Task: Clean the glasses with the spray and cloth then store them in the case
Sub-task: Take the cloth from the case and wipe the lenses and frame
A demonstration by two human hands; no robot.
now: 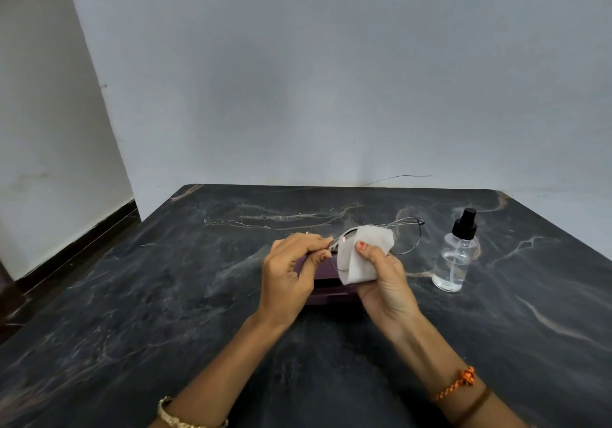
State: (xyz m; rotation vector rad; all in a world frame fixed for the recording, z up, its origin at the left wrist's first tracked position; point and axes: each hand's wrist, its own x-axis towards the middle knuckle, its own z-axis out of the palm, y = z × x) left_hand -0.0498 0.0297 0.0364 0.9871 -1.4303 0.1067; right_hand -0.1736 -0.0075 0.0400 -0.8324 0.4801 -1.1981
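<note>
The wiping stage, by the look of it. The left hand (291,263) pinches one end of the glasses (405,235) between thumb and fingertips, while the right hand (381,273) grips the white cloth (361,252), thumb pressed onto it, the cloth wrapped over the lens nearer the left hand. The frame is held up above the table (165,278), its long axis running left to right and a little away from the person, the far lens and folded arm poking out beyond the cloth toward the far right corner.

Directly beneath both hands lies the dark purple case (331,290), lengthways across, mostly hidden; whether it stands open cannot be told. That is the relation to watch: storing looks like a short drop straight down, with neither hand clearly nearer. The spray bottle (455,257) stands upright to the right of the hands, toward the right edge, apart from everything and closest to the right hand.
</note>
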